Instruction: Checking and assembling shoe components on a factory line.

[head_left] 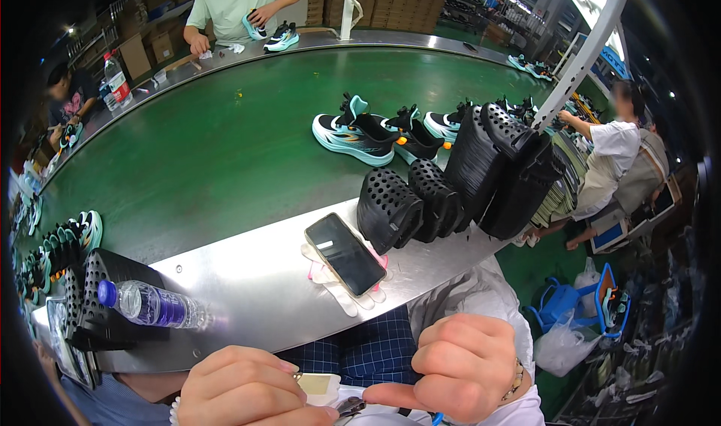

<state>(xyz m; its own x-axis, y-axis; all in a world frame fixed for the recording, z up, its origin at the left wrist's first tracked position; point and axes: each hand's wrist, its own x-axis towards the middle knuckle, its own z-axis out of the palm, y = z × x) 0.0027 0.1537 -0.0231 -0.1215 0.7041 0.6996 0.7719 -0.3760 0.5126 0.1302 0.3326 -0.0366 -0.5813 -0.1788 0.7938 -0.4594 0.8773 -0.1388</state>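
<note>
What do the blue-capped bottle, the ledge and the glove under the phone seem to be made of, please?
Bottle: probably glossy plastic, with clear, shiny walls. Ledge: likely smooth metal, silvery with bright glare. Glove: perhaps matte fabric, limp and shineless, though partly covered.

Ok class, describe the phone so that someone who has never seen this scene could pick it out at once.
Find the broad green surface, then the shiny steel ledge along its near side. On that ledge, between a clear bottle on the left and black perforated blocks on the right, lies the phone. Unlike those bulky blocks, it is a flat, dark-screened rectangle resting on white glove fabric.
</note>
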